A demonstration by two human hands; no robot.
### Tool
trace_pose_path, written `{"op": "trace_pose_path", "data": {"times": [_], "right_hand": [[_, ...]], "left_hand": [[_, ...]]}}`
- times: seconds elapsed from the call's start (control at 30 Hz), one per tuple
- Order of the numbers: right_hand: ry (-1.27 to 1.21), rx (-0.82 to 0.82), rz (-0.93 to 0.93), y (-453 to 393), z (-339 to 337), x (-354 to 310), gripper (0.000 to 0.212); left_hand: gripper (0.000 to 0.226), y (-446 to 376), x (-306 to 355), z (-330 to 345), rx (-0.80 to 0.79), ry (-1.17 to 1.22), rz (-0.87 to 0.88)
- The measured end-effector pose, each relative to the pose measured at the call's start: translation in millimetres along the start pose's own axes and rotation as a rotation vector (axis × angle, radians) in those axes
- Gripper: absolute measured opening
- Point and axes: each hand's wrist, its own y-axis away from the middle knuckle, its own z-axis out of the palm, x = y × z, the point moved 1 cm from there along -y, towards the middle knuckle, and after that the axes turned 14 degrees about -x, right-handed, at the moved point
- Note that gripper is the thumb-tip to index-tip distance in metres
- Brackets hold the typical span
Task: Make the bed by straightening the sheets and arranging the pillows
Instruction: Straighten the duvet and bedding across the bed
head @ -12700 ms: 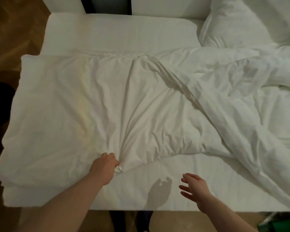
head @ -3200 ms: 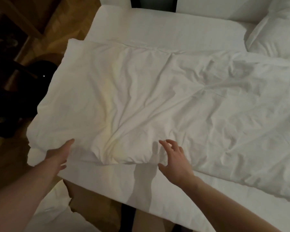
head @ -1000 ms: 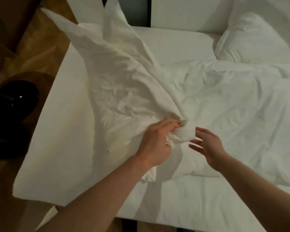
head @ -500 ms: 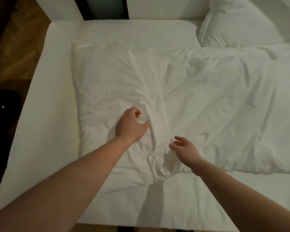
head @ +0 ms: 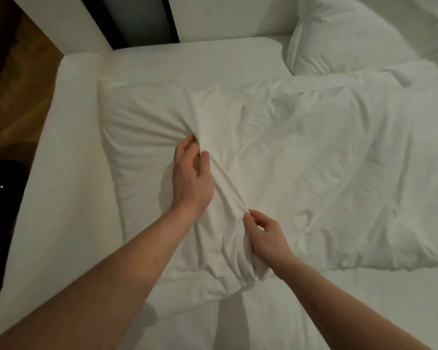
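Left hand [head: 191, 181] at frame centre, fingers and thumb curled, pinching raised fold of duvet [head: 326, 160]. Right hand [head: 266, 238] at 5 o'clock of left, fingertips pinching same ridge lower down. Duvet rumpled, spread over mattress [head: 68, 173] from centre toward 3 o'clock; bare mattress strip at 9 o'clock. Pillow [head: 344, 39] at 1 o'clock, touching duvet's far edge. Wood floor [head: 23, 84] at 10 o'clock.

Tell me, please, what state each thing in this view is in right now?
Duvet: spread on the bed, wrinkled, bunched into a ridge between the hands.
Left hand: pinches the ridge.
Right hand: grips the ridge nearer the edge.
Pillow: lying at the head, rumpled.
Fitted sheet: smooth, uncovered along the side.
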Motion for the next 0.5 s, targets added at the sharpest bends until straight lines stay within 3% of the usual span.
{"op": "trace_pose_path", "data": {"times": [0.07,0.17,0.23,0.3,0.37,0.5], "right_hand": [[-0.107,-0.052,-0.039,10.6,0.2,-10.3,0.026],[-0.151,0.032,-0.076,25.6,-1.0,-4.9,0.024],[-0.113,0.116,-0.005,32.7,-3.1,12.7,0.028],[-0.051,0.158,0.1,36.5,-4.5,33.9,0.03],[-0.034,0.169,0.185,35.3,-5.5,49.2,0.025],[-0.09,0.089,0.173,27.5,-7.2,44.3,0.011]], "left_hand": [[0.02,10.0,34.8,-6.8,-0.094,0.077,0.139],[0.015,25.2,58.3,17.9,-0.346,0.137,0.3],[0.019,34.1,41.9,45.1,-0.579,0.074,0.212],[0.023,39.9,4.0,64.2,-0.753,-0.127,-0.007],[0.019,39.1,-26.9,64.2,-0.741,-0.332,-0.175],[0.023,16.4,-38.3,44.3,-0.576,-0.466,-0.305]]}}
